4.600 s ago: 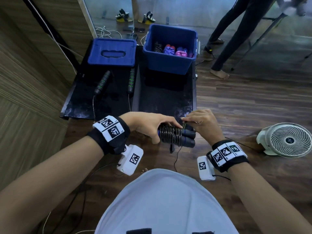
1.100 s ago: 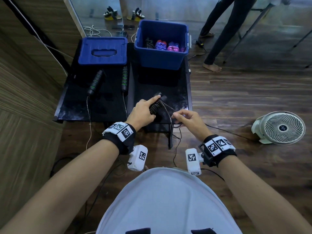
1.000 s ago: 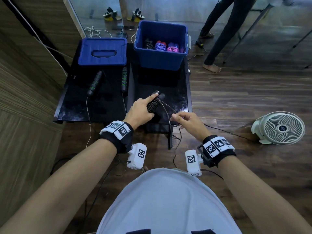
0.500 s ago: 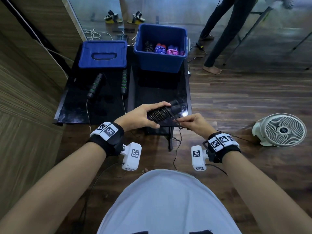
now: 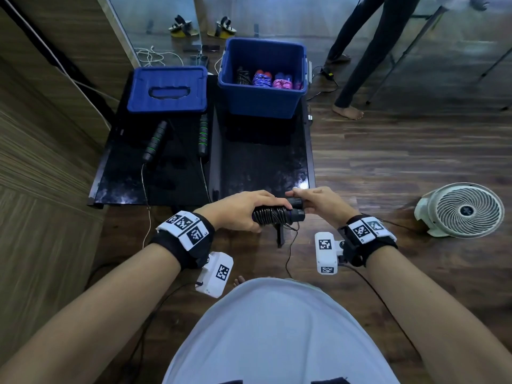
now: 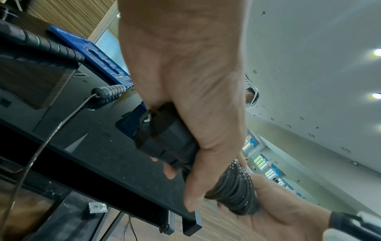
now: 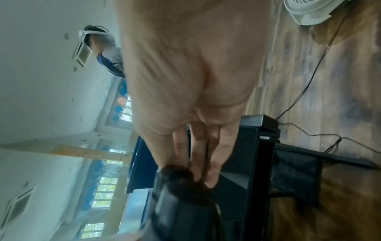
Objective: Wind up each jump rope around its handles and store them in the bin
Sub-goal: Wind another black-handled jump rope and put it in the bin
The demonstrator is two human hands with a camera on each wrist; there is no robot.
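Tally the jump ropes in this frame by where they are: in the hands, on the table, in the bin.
In the hands: 1, the black wound rope
On the table: 1, the green-banded rope, unwound
In the blue bin: 3 wound bundles visible (black, blue, pink)
Total: 5

Head view looks down; both wrist views closely share the wound rope [image 5: 273, 216].

We see our left hand [image 6: 195, 101] wrapped round the black, cord-wound jump rope handles [image 6: 175, 143] above the dark glossy counter [image 6: 98, 146]; our right hand [image 6: 278, 210] cups the coils' far end.
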